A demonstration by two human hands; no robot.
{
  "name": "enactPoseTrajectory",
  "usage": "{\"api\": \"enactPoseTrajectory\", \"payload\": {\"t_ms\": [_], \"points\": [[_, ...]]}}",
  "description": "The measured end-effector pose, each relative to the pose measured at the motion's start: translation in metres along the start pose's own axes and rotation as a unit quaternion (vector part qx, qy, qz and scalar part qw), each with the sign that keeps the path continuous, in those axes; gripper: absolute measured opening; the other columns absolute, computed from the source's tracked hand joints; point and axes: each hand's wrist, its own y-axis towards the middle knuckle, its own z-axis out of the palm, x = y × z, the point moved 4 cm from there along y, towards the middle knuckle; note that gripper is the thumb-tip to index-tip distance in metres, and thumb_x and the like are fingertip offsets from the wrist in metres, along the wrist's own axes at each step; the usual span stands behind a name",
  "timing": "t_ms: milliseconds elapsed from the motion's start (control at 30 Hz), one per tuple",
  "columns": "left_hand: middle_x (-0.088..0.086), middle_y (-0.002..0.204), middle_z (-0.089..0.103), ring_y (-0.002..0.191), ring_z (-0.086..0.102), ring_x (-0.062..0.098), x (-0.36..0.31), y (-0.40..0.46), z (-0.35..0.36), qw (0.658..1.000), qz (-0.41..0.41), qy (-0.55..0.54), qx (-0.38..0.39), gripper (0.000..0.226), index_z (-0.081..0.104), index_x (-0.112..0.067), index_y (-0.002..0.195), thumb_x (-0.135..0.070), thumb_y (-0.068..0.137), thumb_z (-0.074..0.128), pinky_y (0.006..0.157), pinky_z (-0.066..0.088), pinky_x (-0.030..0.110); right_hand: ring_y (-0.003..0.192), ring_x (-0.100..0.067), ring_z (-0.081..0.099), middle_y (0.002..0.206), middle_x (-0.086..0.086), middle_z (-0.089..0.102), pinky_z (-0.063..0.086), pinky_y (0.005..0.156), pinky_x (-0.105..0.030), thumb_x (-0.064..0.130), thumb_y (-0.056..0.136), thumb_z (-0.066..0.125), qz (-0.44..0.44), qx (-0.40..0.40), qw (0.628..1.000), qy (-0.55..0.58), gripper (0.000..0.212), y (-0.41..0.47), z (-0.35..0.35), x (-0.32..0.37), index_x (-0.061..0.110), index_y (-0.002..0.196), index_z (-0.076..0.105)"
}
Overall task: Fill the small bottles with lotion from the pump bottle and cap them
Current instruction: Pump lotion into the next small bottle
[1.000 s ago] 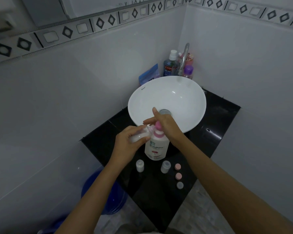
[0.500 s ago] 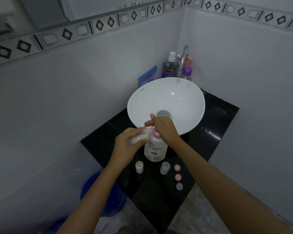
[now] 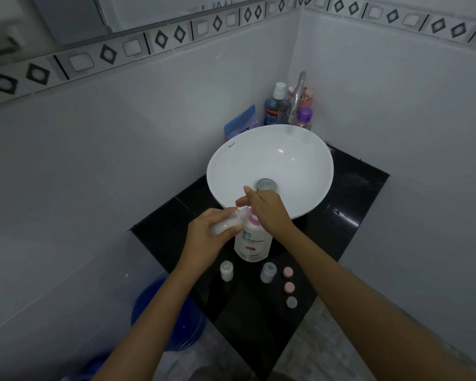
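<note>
Left hand (image 3: 204, 237) gripping small bottle (image 3: 226, 223) tilted at pump spout, right hand (image 3: 270, 210) pressing down on pump bottle (image 3: 253, 243), two open bottles (image 3: 226, 270) at its 6 o'clock on black surface (image 3: 349, 204), three caps (image 3: 289, 286) at 4 o'clock

Pump bottle (image 3: 252, 244), near front edge of worktop: label reads "Shokubutsu"; smaller print beneath too blurred.
Basin (image 3: 231, 171), left rim: small dark mark, looks like "Kassa", unsure.
Blue mouthwash bottle (image 3: 276, 111), back corner behind basin: "Colgate", cut off by tap, "PLAX" under it.
Other back-corner labels unreadable.
</note>
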Motion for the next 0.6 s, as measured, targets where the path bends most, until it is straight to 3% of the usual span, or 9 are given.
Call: {"api": "enactPoseTrajectory", "payload": {"t_ms": [133, 233, 400, 600], "points": [[-0.005, 0.106, 0.066, 0.096, 0.060, -0.006, -0.006, 0.004, -0.003, 1.000, 0.019, 0.003, 0.002, 0.041, 0.066, -0.014, 0.119, -0.014, 0.079, 0.074, 0.080, 0.046, 0.006, 0.089, -0.013, 0.066, 0.092, -0.005, 0.075, 0.047, 0.087, -0.026, 0.036, 0.098, 0.039, -0.011, -0.006, 0.999, 0.033, 0.045, 0.001, -0.002, 0.005, 0.010, 0.090, 0.075], [-0.005, 0.105, 0.066, 0.096, 0.059, -0.006, -0.004, 0.005, -0.003, 1.000, 0.017, 0.014, 0.004, 0.039, 0.067, -0.016, 0.118, -0.015, 0.080, 0.074, 0.079, 0.046, 0.006, 0.082, -0.004, 0.064, 0.085, 0.004, 0.073, 0.047, 0.080, -0.023, 0.037, 0.098, 0.037, 0.000, -0.012, 0.999, 0.034, 0.046, 0.002, -0.001, 0.000, 0.016, 0.085, 0.076], [-0.001, 0.105, 0.066, 0.092, 0.060, -0.007, 0.005, 0.002, 0.002, 1.000, -0.008, 0.007, 0.011, 0.037, 0.068, -0.016, 0.116, -0.016, 0.080, 0.074, 0.075, 0.047, 0.006, 0.069, -0.006, 0.058, 0.078, 0.005, 0.066, 0.051, 0.083, -0.037, 0.031, 0.099, 0.038, 0.005, 0.003, 1.000, -0.006, 0.043, -0.001, 0.004, -0.008, 0.010, 0.091, 0.074], [-0.006, 0.104, 0.066, 0.094, 0.060, -0.009, -0.004, 0.005, -0.003, 1.000, 0.015, 0.003, 0.007, 0.038, 0.067, -0.015, 0.117, -0.016, 0.079, 0.074, 0.076, 0.046, 0.005, 0.088, -0.011, 0.066, 0.093, -0.005, 0.075, 0.046, 0.083, -0.022, 0.037, 0.098, 0.039, -0.010, -0.001, 1.000, 0.027, 0.045, 0.000, -0.004, 0.006, 0.009, 0.091, 0.074]]}}
